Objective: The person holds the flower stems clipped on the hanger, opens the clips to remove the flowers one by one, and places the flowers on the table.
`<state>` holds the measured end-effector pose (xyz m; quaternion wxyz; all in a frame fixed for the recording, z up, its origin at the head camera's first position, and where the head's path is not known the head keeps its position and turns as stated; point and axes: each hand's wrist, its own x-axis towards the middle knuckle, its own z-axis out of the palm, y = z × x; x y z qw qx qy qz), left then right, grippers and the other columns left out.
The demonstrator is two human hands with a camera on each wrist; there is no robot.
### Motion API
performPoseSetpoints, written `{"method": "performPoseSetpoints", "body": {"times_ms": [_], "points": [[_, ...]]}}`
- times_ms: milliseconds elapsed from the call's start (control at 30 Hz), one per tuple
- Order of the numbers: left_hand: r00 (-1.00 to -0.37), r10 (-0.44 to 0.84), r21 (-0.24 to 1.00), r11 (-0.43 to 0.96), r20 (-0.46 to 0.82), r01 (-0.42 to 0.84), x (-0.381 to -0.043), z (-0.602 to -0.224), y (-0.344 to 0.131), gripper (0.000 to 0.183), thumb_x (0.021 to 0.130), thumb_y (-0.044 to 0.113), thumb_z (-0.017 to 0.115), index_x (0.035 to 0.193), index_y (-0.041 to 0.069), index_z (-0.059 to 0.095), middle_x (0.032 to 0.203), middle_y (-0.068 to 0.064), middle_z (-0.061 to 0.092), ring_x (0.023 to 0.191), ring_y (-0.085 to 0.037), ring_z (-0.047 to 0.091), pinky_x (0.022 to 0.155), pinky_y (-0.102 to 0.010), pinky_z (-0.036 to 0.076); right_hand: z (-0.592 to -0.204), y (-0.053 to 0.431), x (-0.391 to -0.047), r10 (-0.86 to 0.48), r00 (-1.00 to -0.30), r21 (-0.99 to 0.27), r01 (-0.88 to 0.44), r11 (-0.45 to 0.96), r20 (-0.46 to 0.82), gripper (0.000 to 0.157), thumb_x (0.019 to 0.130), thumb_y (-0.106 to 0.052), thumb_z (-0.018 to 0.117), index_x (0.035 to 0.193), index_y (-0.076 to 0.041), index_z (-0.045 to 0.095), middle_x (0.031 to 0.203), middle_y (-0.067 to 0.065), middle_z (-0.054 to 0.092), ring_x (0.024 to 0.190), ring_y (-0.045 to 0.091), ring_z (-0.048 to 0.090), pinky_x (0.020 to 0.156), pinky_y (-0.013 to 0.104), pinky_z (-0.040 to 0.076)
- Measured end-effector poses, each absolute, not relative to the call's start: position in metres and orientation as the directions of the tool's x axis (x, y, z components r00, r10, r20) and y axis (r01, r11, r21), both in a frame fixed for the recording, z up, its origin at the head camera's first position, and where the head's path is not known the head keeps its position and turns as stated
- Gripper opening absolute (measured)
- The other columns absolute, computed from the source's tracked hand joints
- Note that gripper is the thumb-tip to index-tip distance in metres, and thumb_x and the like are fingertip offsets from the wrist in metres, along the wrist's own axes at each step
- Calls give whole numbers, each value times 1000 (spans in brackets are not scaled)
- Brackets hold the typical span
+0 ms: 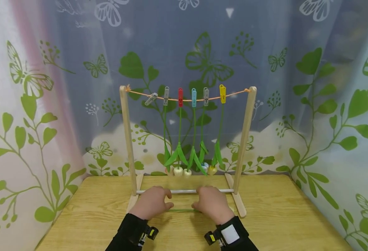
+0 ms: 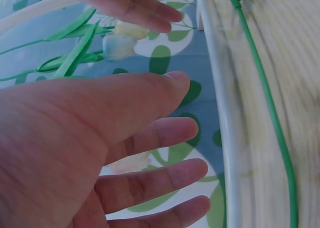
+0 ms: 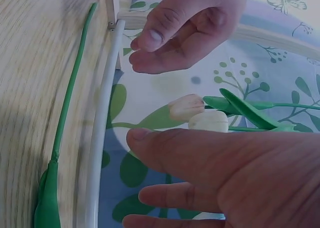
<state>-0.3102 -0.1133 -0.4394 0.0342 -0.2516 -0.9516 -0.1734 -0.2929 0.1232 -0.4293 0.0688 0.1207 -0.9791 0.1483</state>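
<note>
My left hand point(image 1: 152, 203) and right hand point(image 1: 213, 203) hover low over the table, one on each side, holding nothing. Their fingers are loosely bent in the head view and extended in the wrist views. Both are close to the white crossbar point(image 1: 184, 191) of a wooden stand. Between and below them an artificial tulip lies on the table, its green stem point(image 1: 182, 210) running sideways; its leaves point(image 3: 47, 195) show in the right wrist view. The right hand hides most of its flower end in the head view.
An orange string point(image 1: 187, 100) spans the stand's two posts. Clothespins hold several tulips upside down from it, among them a cream tulip point(image 1: 178, 171) and a yellow tulip point(image 1: 212, 170). The leftmost grey clothespin point(image 1: 151, 99) hangs tilted without a flower. A patterned curtain point(image 1: 158, 42) surrounds the table.
</note>
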Motion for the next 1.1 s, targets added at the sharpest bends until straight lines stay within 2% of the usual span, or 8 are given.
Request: {"method": "performPoseSetpoints", "body": {"times_ms": [200, 400, 500, 600, 667, 800, 933, 1100], "points": [[-868, 479, 358, 794, 129, 491, -309, -433, -117, 24, 93, 35, 78, 109, 17, 78, 104, -3, 76, 95, -26, 73, 80, -43, 61, -426, 124, -289, -220, -961, -272, -260, 927, 168, 34, 80, -33, 88, 100, -9, 77, 91, 9, 76, 74, 26, 71, 54, 42, 59], [-854, 492, 457, 728, 172, 511, -310, -428, -127, 21, 99, 29, 71, 114, 15, 75, 113, -6, 75, 103, -29, 72, 85, -44, 60, -429, 123, -290, -230, -956, -249, -271, 930, 180, 28, 78, -33, 88, 89, -11, 75, 83, 6, 73, 70, 25, 69, 51, 42, 56], [-859, 461, 503, 700, 223, 507, -311, -424, -132, 14, 102, 24, 69, 112, 17, 75, 110, -2, 74, 106, -29, 71, 90, -43, 58, -431, 122, -289, -234, -956, -256, -275, 927, 179, 29, 78, -33, 87, 92, -11, 76, 87, 7, 75, 74, 26, 71, 53, 43, 57], [-876, 377, 542, 688, 301, 482, -315, -415, -133, 8, 102, 21, 68, 107, 23, 74, 102, 5, 73, 98, -20, 71, 86, -37, 58, -431, 121, -287, -233, -958, -271, -272, 923, 168, 31, 78, -32, 87, 97, -9, 77, 91, 9, 76, 77, 26, 72, 54, 43, 58], [-887, 302, 579, 675, 348, 457, -319, -405, -132, 9, 103, 21, 68, 108, 24, 74, 102, 6, 73, 95, -17, 71, 84, -36, 59, -430, 122, -287, -238, -956, -270, -278, 922, 171, 35, 78, -32, 87, 103, -9, 77, 95, 10, 77, 80, 28, 73, 57, 44, 60], [-895, 173, 671, 607, 411, 425, -332, -372, -128, 21, 107, 28, 61, 125, 21, 70, 118, -1, 72, 111, -22, 69, 95, -39, 58, -427, 124, -288, -248, -950, -260, -293, 920, 192, 39, 79, -34, 88, 107, -9, 78, 98, 11, 78, 84, 30, 74, 63, 47, 62], [-880, 111, 734, 509, 462, 449, -346, -337, -127, 39, 109, 35, 55, 144, 19, 58, 136, -7, 65, 128, -28, 61, 108, -43, 51, -423, 125, -288, -244, -949, -276, -293, 915, 201, 44, 80, -35, 88, 112, -8, 77, 106, 13, 78, 91, 32, 75, 69, 48, 64], [-867, 32, 792, 391, 498, 470, -359, -309, -124, 51, 107, 44, 56, 152, 21, 51, 146, -5, 58, 135, -27, 56, 111, -40, 49, -418, 124, -286, -240, -952, -298, -289, 910, 189, 51, 81, -36, 87, 122, -8, 75, 113, 14, 77, 98, 34, 75, 76, 50, 64]]}}
